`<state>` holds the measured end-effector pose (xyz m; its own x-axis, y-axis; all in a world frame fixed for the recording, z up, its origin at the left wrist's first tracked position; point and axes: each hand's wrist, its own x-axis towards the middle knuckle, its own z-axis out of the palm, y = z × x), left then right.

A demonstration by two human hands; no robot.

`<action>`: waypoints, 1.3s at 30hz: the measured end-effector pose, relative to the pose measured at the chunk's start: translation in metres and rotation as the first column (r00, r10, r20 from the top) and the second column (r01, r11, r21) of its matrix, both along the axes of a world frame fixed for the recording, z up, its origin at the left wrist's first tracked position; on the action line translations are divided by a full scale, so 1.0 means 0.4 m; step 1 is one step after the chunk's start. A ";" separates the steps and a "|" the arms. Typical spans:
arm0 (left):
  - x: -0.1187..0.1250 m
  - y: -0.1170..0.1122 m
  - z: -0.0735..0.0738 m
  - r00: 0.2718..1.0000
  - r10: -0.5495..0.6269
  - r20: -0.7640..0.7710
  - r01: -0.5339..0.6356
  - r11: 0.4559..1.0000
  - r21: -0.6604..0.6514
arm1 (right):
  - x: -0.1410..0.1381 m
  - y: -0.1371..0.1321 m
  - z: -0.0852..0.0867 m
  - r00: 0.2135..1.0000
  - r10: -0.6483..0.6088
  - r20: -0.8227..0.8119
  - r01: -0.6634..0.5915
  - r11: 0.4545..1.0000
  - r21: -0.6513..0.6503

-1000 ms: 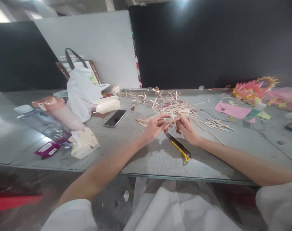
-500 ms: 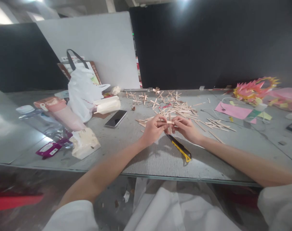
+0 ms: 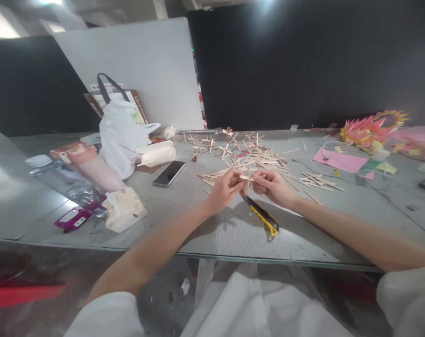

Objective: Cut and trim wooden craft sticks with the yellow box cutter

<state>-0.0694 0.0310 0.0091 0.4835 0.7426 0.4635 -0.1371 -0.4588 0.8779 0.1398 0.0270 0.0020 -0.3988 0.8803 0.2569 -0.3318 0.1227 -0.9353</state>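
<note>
Left hand (image 3: 225, 188) and right hand (image 3: 274, 188): fingertips clamped on pale, flat wooden-stick cross (image 3: 248, 178), apparently steadying its joint | cross: above far end of black-and-yellow utility knife (image 3: 263, 215) | loose pale wooden sticks (image 3: 263, 160): beyond knife, likely for easy reach

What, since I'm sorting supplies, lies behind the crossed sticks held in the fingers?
Behind the held crossed sticks is a heap of loose sticks on the table, with more stick crosses farther back. Whatever the left hand and right hand cover can't be seen.
</note>
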 end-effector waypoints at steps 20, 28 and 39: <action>0.009 -0.001 -0.019 0.995 -0.083 -0.055 0.083 0.997 0.005 | -0.004 -0.017 0.004 0.998 0.055 0.015 -0.055 0.998 -0.038; -0.001 -0.010 -0.012 0.996 -0.057 -0.073 0.061 0.997 0.045 | 0.000 -0.019 0.010 0.997 0.070 0.026 -0.070 0.998 0.003; -0.004 -0.013 -0.006 0.996 -0.053 -0.073 0.063 0.989 0.135 | 0.000 -0.021 0.001 0.992 0.113 0.062 -0.112 0.993 -0.022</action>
<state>-0.0708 0.0257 0.0067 0.5583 0.6439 0.5232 -0.1085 -0.5685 0.8155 0.1399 0.0186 0.0025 -0.5107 0.8332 0.2120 -0.2827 0.0701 -0.9566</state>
